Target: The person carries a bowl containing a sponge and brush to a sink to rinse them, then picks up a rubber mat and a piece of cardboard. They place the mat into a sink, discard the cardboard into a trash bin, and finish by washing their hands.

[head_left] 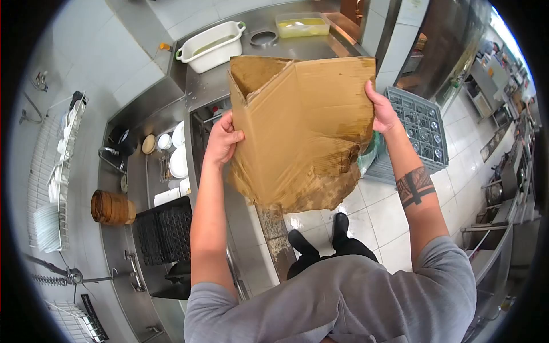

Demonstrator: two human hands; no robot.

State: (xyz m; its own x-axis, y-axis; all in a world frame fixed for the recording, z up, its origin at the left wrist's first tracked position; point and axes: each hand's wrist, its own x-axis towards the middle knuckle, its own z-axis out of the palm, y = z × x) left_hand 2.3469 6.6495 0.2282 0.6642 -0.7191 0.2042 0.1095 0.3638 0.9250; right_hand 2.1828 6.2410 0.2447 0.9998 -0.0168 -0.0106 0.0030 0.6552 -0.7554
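Observation:
A large brown cardboard sheet (320, 108), creased and folded at its upper left, is held up in front of my body. Its lower part is dark, wet-looking and torn along the edge. My left hand (223, 139) grips the left edge, thumb on the near face. At the upper right edge my right hand (382, 107) pinches the cardboard, its thumb also on the near side. The fingers behind the sheet are partly hidden.
A white tub (211, 47) and a clear container (302, 26) stand on the steel counter ahead. Left is a sink area with white dishes (178, 162) and a black crate (164, 231). A grey glass rack (417, 127) stands at right on the tiled floor.

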